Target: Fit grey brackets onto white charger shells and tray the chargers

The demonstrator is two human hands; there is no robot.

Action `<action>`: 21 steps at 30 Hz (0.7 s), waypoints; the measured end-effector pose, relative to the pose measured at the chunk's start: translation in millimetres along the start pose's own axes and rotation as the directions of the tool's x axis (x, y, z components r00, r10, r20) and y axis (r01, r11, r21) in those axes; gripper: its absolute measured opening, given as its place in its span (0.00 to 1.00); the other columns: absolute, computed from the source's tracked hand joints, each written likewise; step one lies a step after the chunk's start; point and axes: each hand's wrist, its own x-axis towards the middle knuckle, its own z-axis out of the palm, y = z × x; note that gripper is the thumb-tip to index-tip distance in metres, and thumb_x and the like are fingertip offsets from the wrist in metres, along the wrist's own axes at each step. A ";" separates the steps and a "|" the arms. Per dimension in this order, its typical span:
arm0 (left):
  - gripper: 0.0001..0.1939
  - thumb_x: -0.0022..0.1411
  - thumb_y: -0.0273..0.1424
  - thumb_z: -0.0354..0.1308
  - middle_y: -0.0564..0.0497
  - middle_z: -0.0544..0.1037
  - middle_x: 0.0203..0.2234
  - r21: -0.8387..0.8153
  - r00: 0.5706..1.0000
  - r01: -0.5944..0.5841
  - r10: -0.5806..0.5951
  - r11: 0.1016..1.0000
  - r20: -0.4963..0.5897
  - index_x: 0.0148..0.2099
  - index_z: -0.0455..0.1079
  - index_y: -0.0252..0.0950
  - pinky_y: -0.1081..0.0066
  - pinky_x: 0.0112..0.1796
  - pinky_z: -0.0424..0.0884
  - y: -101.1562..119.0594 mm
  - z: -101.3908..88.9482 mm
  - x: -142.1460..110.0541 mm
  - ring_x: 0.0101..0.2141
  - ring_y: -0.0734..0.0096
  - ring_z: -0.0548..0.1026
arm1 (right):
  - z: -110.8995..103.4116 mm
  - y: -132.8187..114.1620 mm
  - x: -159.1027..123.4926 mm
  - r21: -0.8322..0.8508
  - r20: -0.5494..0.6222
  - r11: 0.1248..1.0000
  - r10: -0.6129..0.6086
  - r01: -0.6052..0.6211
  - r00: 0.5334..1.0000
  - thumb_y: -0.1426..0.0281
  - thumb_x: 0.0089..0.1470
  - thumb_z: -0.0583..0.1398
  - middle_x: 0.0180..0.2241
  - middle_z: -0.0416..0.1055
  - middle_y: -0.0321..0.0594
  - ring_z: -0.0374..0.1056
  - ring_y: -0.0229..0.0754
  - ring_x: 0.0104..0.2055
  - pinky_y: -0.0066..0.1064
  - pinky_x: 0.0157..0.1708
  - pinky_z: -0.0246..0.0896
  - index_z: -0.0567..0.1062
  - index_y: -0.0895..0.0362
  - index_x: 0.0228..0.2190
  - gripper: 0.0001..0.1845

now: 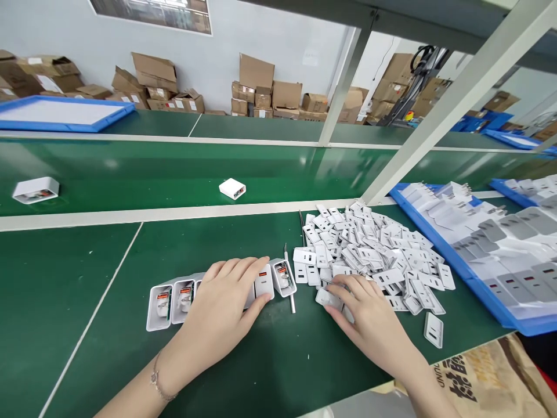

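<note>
A row of white charger housings [174,301] stands on the green bench, their open faces showing orange ports. My left hand [226,305] lies over the middle of this row, fingers curled on a charger housing [263,283] near its right end. My right hand [363,310] rests at the near edge of a heap of small white cover plates [374,249], its fingertips pinched on one cover plate [327,298]. A thin metal tool [289,284] lies between the two hands.
Two white chargers [232,188] [35,190] sit on the green conveyor belt behind the bench. A blue tray [478,290] of charger bodies stands at the right. A slanted white frame post [435,116] rises beyond the heap. Cardboard boxes [261,87] line the far wall.
</note>
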 end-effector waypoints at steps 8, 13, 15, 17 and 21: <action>0.23 0.71 0.28 0.40 0.50 0.73 0.53 0.043 1.000 0.009 -0.009 0.999 0.007 0.66 0.53 0.37 0.63 0.48 0.63 0.3 0.8 0.5 0.48 0.68 0.70 | 11.9 -2.5 -3.3 0.118 -0.054 0.992 0.042 -0.036 0.998 0.65 0.62 0.53 0.43 0.71 0.46 0.67 0.51 0.45 0.45 0.41 0.66 0.74 0.54 0.43 0.12; 0.23 0.71 0.34 0.44 0.47 0.73 0.52 0.048 1.000 0.008 -0.008 0.999 0.008 0.65 0.55 0.34 0.61 0.49 0.63 0.8 0.1 0.7 0.49 0.64 0.70 | 4.1 4.7 -3.5 0.663 -0.015 0.721 0.283 -0.202 0.959 0.61 0.59 0.58 0.39 0.74 0.41 0.72 0.43 0.40 0.31 0.37 0.72 0.74 0.49 0.44 0.12; 0.23 0.70 0.34 0.45 0.47 0.73 0.53 0.050 1.000 0.005 -0.005 0.999 0.002 0.65 0.56 0.34 0.61 0.49 0.63 0.4 0.6 0.6 0.49 0.63 0.71 | 3.6 7.2 1.3 0.829 0.061 0.510 0.326 -0.230 0.943 0.60 0.60 0.58 0.39 0.75 0.41 0.73 0.43 0.39 0.31 0.38 0.72 0.72 0.49 0.47 0.15; 0.23 0.70 0.32 0.44 0.47 0.73 0.52 0.035 1.000 0.007 -0.007 0.999 -0.001 0.65 0.55 0.35 0.61 0.49 0.64 0.0 0.9 0.4 0.48 0.63 0.71 | 5.4 7.4 8.8 0.921 0.142 0.299 0.340 -0.250 0.930 0.59 0.61 0.56 0.40 0.75 0.44 0.74 0.44 0.38 0.33 0.37 0.72 0.70 0.50 0.51 0.18; 0.25 0.68 0.33 0.47 0.46 0.73 0.51 0.022 1.000 0.021 -0.020 1.000 -0.020 0.65 0.55 0.35 0.60 0.48 0.64 1.3 1.3 0.1 0.47 0.61 0.71 | 10.4 -2.3 25.6 0.954 0.265 0.066 0.269 -0.292 0.926 0.61 0.63 0.51 0.37 0.73 0.46 0.73 0.44 0.34 0.35 0.31 0.71 0.64 0.53 0.54 0.20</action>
